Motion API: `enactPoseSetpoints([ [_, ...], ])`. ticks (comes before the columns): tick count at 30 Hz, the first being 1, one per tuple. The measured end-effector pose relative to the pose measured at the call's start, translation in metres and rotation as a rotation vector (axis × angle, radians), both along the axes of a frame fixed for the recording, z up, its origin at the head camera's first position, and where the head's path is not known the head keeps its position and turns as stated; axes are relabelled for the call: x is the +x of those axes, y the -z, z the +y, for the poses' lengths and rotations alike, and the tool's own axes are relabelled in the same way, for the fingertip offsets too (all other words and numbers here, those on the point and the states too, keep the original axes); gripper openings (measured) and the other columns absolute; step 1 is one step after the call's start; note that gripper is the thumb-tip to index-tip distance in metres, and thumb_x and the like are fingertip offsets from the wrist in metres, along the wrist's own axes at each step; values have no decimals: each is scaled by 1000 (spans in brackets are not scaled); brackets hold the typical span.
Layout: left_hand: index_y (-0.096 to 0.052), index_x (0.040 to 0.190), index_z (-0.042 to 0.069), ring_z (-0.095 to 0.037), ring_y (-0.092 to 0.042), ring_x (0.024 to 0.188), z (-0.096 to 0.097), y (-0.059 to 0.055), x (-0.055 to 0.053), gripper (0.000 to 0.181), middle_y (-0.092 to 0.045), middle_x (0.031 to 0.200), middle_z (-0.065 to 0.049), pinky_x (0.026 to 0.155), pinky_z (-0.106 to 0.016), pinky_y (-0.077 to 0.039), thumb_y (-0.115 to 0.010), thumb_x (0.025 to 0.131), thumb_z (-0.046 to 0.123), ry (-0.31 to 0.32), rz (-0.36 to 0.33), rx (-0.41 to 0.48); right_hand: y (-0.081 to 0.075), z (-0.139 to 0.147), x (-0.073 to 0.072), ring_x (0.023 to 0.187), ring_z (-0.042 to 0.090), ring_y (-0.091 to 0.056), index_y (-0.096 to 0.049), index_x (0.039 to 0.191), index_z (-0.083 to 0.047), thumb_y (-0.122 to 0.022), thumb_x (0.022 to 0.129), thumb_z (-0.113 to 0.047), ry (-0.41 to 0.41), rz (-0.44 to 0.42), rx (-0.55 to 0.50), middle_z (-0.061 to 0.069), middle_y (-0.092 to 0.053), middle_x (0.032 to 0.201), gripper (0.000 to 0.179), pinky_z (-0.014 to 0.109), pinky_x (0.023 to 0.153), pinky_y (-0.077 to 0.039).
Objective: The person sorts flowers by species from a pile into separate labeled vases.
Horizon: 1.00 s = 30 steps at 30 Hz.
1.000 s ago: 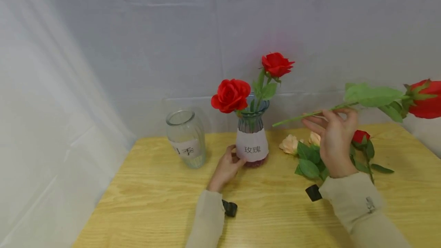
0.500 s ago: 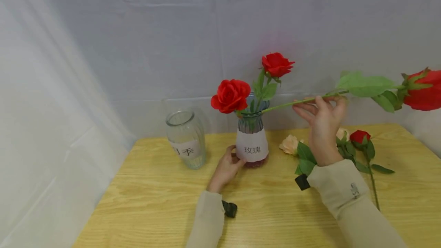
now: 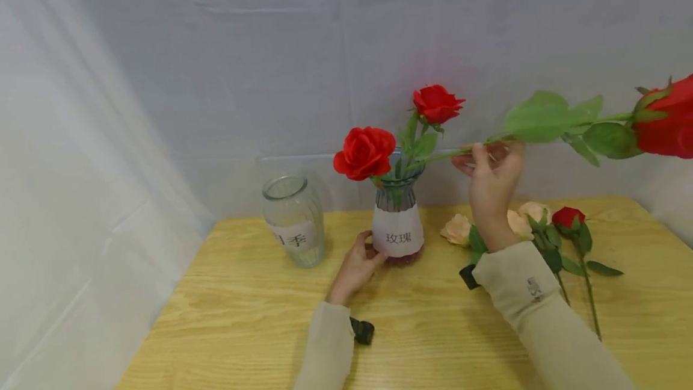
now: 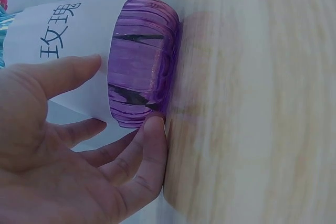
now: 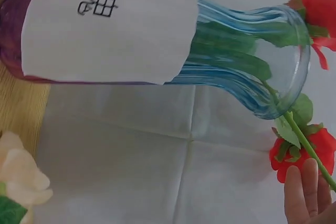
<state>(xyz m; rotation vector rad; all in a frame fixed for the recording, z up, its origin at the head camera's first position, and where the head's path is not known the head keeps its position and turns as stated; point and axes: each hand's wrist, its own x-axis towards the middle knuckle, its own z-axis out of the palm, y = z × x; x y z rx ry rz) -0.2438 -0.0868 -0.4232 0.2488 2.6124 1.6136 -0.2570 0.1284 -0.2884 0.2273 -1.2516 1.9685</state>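
Observation:
A blue-and-purple glass vase (image 3: 397, 230) with a white paper label stands on the table, two red roses (image 3: 365, 153) in it. My left hand (image 3: 358, 269) holds its lower part, the thumb on the label and the fingers around the side by the purple base (image 4: 142, 66). By its green stem, my right hand (image 3: 492, 188) pinches another red rose (image 3: 668, 119), up and right of the vase. This stem lies slanted, its bloom out to the right and its lower end at the vase's mouth. In the right wrist view the stem (image 5: 310, 150) meets the rim (image 5: 299, 66).
A clear glass vase (image 3: 295, 221) with a white label stands on the left. Right of the labelled vase lie several peach roses (image 3: 456, 229) and a red rose (image 3: 568, 217) on the wooden table (image 3: 260, 330). White cloth (image 3: 243, 77) hangs behind the table.
My right hand has moved left and up with the rose, bringing its stem end from beside the vase to its mouth. My left hand stays on the vase.

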Motion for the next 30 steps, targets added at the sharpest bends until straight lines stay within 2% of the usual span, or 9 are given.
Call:
enactPoseSetpoints([
  [5, -40, 145, -9, -40, -62, 111, 0, 1, -1, 58, -60, 125, -30, 81, -43, -55, -66, 97, 12, 3, 4, 7, 1, -5, -4, 65, 6, -64, -56, 104, -4, -54, 99, 6, 102, -46, 198, 1, -63, 82, 11, 21, 71, -56],
  [8, -40, 144, -9, -40, -63, 110, 0, 2, -2, 58, -61, 123, -30, 78, -41, -55, -67, 97, 12, 8, 12, 12, 0, -10, -6, 63, 1, -62, -57, 107, 0, -56, 98, 6, 145, -68, 311, -1, -63, 80, 10, 18, 68, -54],
  [12, -40, 144, -10, -40, -63, 110, -1, 3, -3, 58, -61, 123, -30, 80, -42, -55, -66, 96, 11, 16, 17, 15, -1, -16, -10, 64, 0, -60, -54, 108, 3, -55, 98, 5, 169, -66, 429, 12, -64, 79, 10, 19, 65, -51],
  [14, -40, 144, -10, -40, -62, 110, -1, 3, -3, 59, -60, 123, -30, 80, -42, -55, -66, 97, 11, 18, 16, 18, 1, -18, -12, 67, 10, -65, -54, 106, 5, -54, 98, 4, 199, -62, 516, 20, -64, 80, 7, 18, 65, -50],
  [18, -39, 145, -10, -39, -62, 109, -1, 4, -4, 59, -60, 124, -30, 77, -41, -55, -66, 97, 11, 23, 15, 28, 3, -18, -13, 74, 32, -65, -55, 101, 8, -57, 99, 0, 250, -105, 717, 25, -64, 83, 9, 32, 68, -49],
  [19, -38, 145, -10, -39, -62, 109, -1, 4, -4, 59, -60, 124, -30, 77, -41, -55, -66, 97, 11, 23, 15, 30, 4, -18, -14, 77, 38, -63, -56, 100, 8, -57, 99, -1, 248, -127, 757, 24, -64, 84, 9, 37, 70, -48],
  [22, -38, 145, -10, -40, -62, 109, -1, 4, -4, 59, -59, 123, -29, 76, -40, -55, -66, 96, 10, 26, 13, 37, 3, -18, -14, 79, 39, -56, -56, 96, 7, -58, 99, -4, 227, -198, 850, 23, -59, 85, 12, 48, 73, -43],
  [26, -38, 145, -9, -40, -62, 109, -1, 4, -4, 59, -59, 123, -29, 75, -40, -55, -66, 96, 10, 31, 8, 43, 4, -19, -16, 85, 38, -52, -57, 97, 7, -56, 100, -6, 160, -242, 930, 21, -53, 94, 13, 49, 76, -42],
  [30, -37, 145, -10, -39, -62, 108, -2, 4, -5, 60, -59, 123, -29, 74, -38, -55, -65, 97, 11, 36, 9, 38, 6, -19, -17, 93, 41, -50, -54, 89, 3, -48, 105, -9, 105, -247, 1043, 20, -51, 94, 21, 52, 83, -40],
])
